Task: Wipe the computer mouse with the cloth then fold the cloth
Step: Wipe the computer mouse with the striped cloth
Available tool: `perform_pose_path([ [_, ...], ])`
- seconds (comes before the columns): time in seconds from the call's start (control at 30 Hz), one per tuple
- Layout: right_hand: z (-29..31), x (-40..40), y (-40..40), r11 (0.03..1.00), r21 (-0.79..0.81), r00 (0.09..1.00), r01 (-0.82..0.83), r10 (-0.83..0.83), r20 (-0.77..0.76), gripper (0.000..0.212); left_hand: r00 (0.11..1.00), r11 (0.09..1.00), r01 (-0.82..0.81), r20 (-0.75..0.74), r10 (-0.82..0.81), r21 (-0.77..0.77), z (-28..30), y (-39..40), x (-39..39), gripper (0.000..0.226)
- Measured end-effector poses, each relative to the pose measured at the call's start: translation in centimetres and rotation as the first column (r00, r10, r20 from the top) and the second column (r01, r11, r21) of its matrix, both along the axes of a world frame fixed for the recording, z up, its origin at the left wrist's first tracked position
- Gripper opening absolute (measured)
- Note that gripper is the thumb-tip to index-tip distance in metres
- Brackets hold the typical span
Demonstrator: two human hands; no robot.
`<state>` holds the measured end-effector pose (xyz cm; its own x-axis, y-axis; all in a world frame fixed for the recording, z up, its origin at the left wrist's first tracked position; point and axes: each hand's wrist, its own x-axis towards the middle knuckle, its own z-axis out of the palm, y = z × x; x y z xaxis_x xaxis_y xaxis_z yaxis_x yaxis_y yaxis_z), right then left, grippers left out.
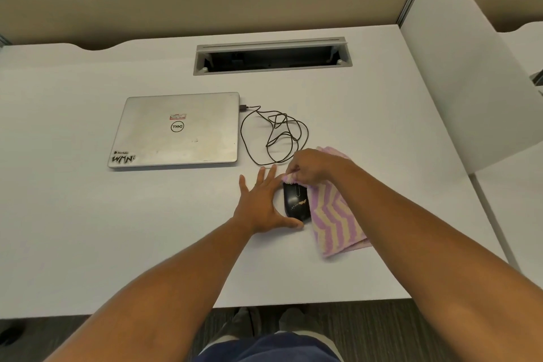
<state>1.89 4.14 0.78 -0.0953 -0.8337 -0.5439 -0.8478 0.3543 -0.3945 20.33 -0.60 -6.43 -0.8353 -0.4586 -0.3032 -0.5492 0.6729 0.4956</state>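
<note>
A black computer mouse (pixel 295 202) lies on the white desk (pixel 117 229), with pale crumbs on its back. My left hand (pixel 261 200) rests beside its left side, fingers spread, thumb touching the near end of the mouse. My right hand (pixel 311 167) pinches a bunched corner of the pink and cream zigzag cloth (pixel 335 220) at the far end of the mouse. The cloth drapes down along the mouse's right side onto the desk. Part of the cloth is hidden under my right forearm.
A shut silver laptop (pixel 176 131) lies to the far left. The mouse's black cable (pixel 273 132) loops between laptop and mouse. A grey cable hatch (pixel 271 56) stands open at the back. A white divider panel (pixel 470 67) stands along the right edge.
</note>
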Motion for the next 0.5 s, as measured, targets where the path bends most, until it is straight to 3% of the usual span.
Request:
perform_pose_path([
  [0.1, 1.1, -0.8, -0.5, 0.992, 0.107, 0.997, -0.067, 0.064, 0.034, 0.027, 1.000, 1.000, -0.001, 0.001, 0.001, 0.007, 0.1, 0.0, 0.0, 0.132],
  [0.23, 0.6, -1.1, -0.6, 0.998, -0.023, 0.998, 0.065, -0.066, -0.007, 0.028, 1.000, 1.000, 0.001, 0.013, -0.001, 0.000, 0.1, 0.0, 0.0, 0.134],
  [0.33, -0.3, -0.7, -0.2, 0.995, -0.032, 0.995, 0.096, -0.097, -0.020, 0.027, 1.000, 1.000, 0.002, 0.016, -0.002, -0.015, 0.0, 0.0, -0.1, 0.134],
  [0.5, 1.2, -1.1, -0.5, 0.984, 0.177, 0.997, -0.012, -0.001, 0.072, 0.020, 1.000, 1.000, -0.011, -0.007, 0.011, -0.002, -0.2, -0.1, 0.0, 0.133],
])
